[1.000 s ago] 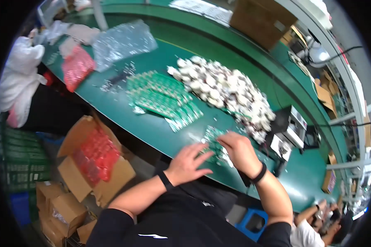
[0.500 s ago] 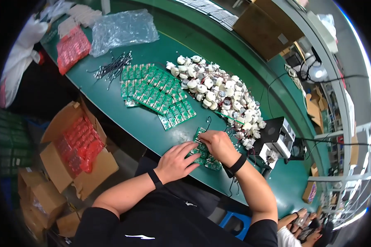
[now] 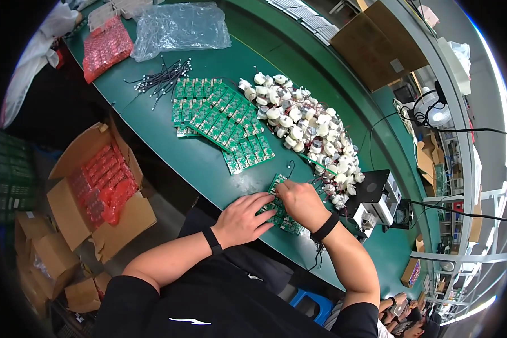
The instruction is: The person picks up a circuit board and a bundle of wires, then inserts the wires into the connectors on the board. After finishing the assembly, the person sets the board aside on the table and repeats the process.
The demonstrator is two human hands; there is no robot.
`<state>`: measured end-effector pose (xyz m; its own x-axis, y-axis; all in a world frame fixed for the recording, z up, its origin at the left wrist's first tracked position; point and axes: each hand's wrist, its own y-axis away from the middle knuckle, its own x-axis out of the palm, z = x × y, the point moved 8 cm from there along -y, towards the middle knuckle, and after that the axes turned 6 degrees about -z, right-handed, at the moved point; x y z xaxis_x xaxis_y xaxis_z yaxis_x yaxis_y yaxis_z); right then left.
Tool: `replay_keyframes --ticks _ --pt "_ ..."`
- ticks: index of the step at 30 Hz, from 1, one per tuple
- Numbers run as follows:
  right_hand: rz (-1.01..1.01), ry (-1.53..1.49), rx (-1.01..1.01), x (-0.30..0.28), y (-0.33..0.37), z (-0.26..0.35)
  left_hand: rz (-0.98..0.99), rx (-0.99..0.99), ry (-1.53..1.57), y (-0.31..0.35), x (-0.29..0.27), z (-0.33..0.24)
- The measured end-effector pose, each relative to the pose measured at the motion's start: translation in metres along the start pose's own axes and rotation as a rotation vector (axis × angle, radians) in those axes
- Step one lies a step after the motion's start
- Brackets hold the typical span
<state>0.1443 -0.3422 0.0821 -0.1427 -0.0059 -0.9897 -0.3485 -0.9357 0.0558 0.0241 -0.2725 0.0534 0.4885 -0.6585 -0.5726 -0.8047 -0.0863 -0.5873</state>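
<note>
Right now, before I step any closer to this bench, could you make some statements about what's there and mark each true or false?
1. The left hand and right hand are both at a green board. True.
2. The white parts sit inside a box. False: they lie heaped on the bench.
3. The black wires lie between the clear bag and the stacked boards. True.
4. Both of the wearer's wrists are bare. False: each has a black band.
5. The open carton at lower left holds red packs. True.
</note>
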Motion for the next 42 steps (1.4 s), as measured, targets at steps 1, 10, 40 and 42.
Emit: replay_keyframes --ticks 1,10,40,42 --pt "-0.016 0.034 -0.051 -0.003 -0.002 0.006 -0.003 0.002 -0.005 0.000 0.000 0.000" --pt "0.134 0.165 -0.160 -0.007 -0.018 0.017 -0.110 0.059 -0.046 0.003 -0.003 -0.002" --pt "-0.388 -0.058 0.559 -0.092 0.188 -0.030 -0.036 0.064 -0.022 0.000 -0.001 -0.003" --pt "-0.288 -0.071 0.590 -0.043 0.229 -0.029 -0.022 0.082 -0.023 -0.001 0.002 -0.005"
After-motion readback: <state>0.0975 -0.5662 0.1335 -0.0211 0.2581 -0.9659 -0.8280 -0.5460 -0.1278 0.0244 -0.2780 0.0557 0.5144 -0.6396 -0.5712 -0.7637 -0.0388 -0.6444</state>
